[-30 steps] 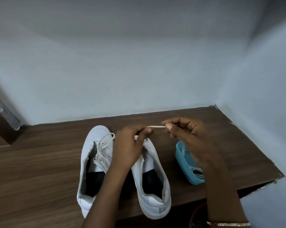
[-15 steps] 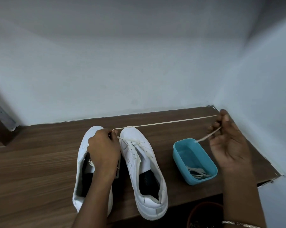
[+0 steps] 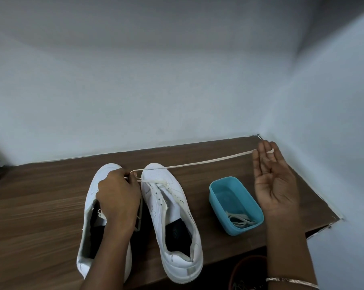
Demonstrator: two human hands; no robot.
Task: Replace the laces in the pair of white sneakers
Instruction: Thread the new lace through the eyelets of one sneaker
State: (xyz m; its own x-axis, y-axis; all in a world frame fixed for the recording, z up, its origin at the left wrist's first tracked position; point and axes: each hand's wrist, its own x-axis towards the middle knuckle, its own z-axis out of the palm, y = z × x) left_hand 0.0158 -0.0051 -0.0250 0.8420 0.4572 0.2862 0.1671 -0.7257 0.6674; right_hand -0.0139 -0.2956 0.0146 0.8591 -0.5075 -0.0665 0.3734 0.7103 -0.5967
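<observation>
- The left hand's (image 3: 118, 197) fingers (image 3: 133, 175) are curled and pinch the lace (image 3: 198, 163) right at the toes of the sneakers, knuckles up.
- The right hand (image 3: 275, 181) is palm up, its fingers (image 3: 261, 158) nearly straight and pressed together. The lace's far end is caught among them, and a short tip pokes out on the far side.
- The lace is drawn in a straight line between the hands, above the table (image 3: 41, 206). It runs crosswise, left to right, and slants toward the far right corner by the wall (image 3: 323, 122).
- At the left hand the lace feeds into the front eyelets of the right sneaker (image 3: 172, 222), where a loose loop lies across the tongue.
- The left sneaker (image 3: 105, 170) lies just beside it, partly under the left wrist.
- Both sneakers lie lengthwise front to back, toes to the wall and heels at the near edge.
- A blue tub (image 3: 216, 195) sits between the right sneaker and the right hand, holding loose laces (image 3: 239, 219).
</observation>
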